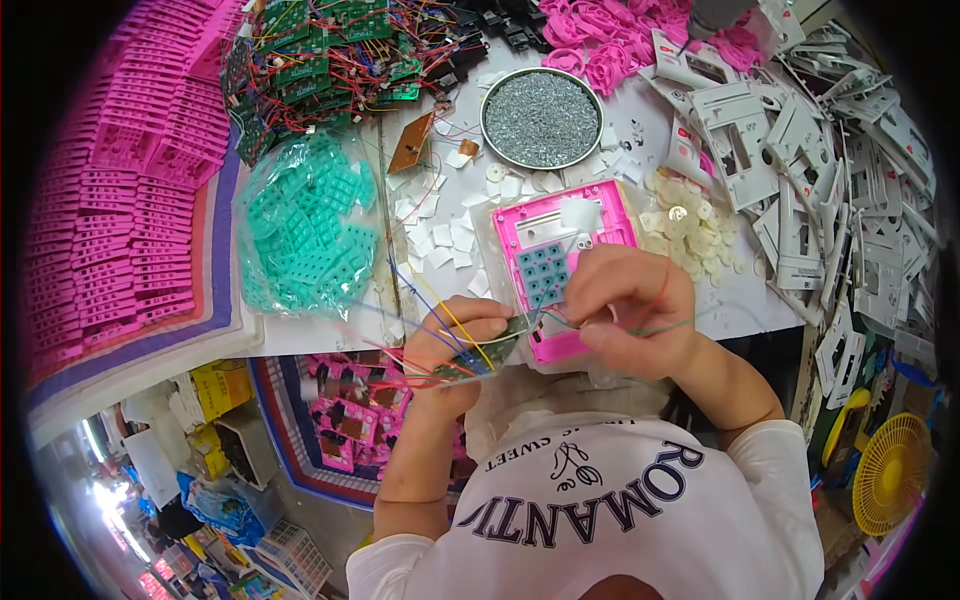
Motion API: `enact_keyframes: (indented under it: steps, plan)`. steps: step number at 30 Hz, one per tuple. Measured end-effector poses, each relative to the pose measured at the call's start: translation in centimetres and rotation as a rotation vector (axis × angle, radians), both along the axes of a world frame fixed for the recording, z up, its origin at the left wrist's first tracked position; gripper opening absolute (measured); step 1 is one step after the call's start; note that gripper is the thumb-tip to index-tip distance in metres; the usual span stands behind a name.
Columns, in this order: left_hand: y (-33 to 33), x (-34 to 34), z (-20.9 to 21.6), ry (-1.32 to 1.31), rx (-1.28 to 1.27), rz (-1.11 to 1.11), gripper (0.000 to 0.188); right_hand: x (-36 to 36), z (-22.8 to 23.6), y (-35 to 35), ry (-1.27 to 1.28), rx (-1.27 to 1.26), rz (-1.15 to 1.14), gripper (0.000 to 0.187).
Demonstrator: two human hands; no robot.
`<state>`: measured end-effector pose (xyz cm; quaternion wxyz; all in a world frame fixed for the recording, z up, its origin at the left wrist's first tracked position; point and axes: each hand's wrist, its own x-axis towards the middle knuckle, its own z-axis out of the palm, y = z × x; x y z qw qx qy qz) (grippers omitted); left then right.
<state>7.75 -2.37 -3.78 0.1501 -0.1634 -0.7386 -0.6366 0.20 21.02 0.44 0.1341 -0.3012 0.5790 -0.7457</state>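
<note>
Wires (445, 311) splayed from the circuit board (500, 350) could snag or tear off their joints if the hands pulled apart; a slack grip might also let it tip onto the pink casing (563, 348) and shift the blue keypad (543, 275). Just below the frame's centre, it looks thin, green and tilted, trailing red, blue and yellow strands. The left hand (430, 345) grips it; the right hand (640, 300) has fingertips drawn close, their hold unclear.

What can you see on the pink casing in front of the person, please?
The pink casing bears a blue-green keypad and, near its far end, a white piece. The right hand covers part of its right side; what lies there is hidden.
</note>
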Motion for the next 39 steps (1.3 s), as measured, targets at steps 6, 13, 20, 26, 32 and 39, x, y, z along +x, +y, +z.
enact_keyframes:
  steps: [6, 13, 20, 26, 32, 39]
  plan:
    - [0.1, -0.2, 1.5, 0.096, -0.125, -0.023, 0.027, -0.1, 0.7, -0.1, 0.305, 0.152, -0.129, 0.017]
    - [-0.1, -0.5, 2.0, 0.193, -0.313, -0.059, 0.032, -0.2, 0.7, -0.5, -0.073, 0.28, 0.003, 0.019]
    - [0.0, -0.4, 2.1, 0.157, -0.356, -0.064, 0.037, -0.6, 0.2, -0.9, -0.25, 0.27, 0.101, 0.012]
    - [-0.2, -0.6, 1.7, 0.169, -0.401, -0.102, 0.043, -0.9, -0.3, -0.7, -0.243, 0.309, 0.197, 0.012]
    - [0.1, 0.8, 0.3, -0.478, 0.361, -0.137, 0.02, -1.3, -0.8, -0.7, -0.302, 0.1, 0.175, 0.014]
    - [1.3, 0.3, -0.5, -0.168, 0.294, -0.083, 0.007, -0.7, -0.8, -1.8, -0.814, 0.222, 0.159, 0.018]
